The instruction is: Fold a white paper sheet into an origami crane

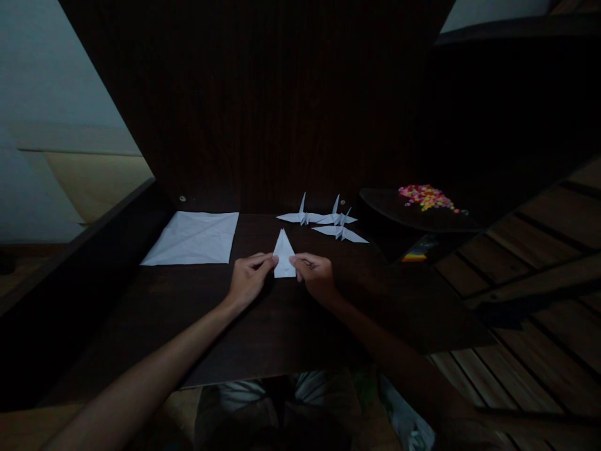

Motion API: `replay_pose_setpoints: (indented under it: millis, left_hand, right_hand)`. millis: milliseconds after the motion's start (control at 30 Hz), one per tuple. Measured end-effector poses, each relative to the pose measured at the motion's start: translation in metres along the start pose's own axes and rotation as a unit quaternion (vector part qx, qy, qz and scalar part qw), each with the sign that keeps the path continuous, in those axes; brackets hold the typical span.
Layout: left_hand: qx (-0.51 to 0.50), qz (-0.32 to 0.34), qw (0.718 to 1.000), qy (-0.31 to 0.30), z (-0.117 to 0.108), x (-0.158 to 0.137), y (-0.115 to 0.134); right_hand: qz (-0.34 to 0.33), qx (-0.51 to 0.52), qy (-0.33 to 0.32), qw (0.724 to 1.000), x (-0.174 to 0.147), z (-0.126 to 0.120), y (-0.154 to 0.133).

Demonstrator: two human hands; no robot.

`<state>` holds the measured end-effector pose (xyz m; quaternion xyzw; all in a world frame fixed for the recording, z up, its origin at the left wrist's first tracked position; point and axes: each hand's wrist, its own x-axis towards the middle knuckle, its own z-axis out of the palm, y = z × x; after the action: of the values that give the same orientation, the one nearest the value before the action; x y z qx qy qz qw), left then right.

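A small white folded paper (284, 260), narrowing to a point at its far end, is held between my two hands just above or on the dark table. My left hand (251, 275) pinches its left edge between thumb and fingers. On the opposite edge, my right hand (317, 274) grips with thumb and fingers in the same way. Beyond the hands stand three white origami cranes: a left one (303, 217), a middle one (335, 217) and a nearer one (342, 232). Left of them lies a creased white paper sheet (197, 238).
The dark wooden table (225, 338) has a raised side panel (79, 257) on the left and a tall back panel (263, 106). A pile of small colourful pieces (429, 197) sits on a rounded shelf (382, 203) at the right. Slatted wood (530, 250) lies beyond it.
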<state>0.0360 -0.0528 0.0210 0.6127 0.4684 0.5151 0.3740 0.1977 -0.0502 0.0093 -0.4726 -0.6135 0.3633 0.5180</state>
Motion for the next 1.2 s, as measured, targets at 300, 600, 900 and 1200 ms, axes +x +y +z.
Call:
replay_pose_setpoints:
  millis: [300,600,900,1200]
  left_hand:
    - [0.082,0.028,0.996,0.027,0.000,0.000,-0.007]
    - [0.093,0.033,0.994,0.044,0.001,0.000,-0.005]
    - [0.032,-0.004,0.999,0.011,-0.003,0.006,-0.012]
    - [0.054,0.111,0.992,-0.030,-0.010,0.002,-0.005]
  right_hand:
    - [-0.142,-0.166,0.046,0.975,-0.004,0.001,0.001]
    - [-0.142,-0.148,0.026,0.979,-0.005,0.002,0.000]
    - [-0.056,-0.068,0.020,0.996,-0.002,0.000,-0.001]
    - [-0.065,-0.075,0.028,0.995,-0.001,-0.003,-0.001]
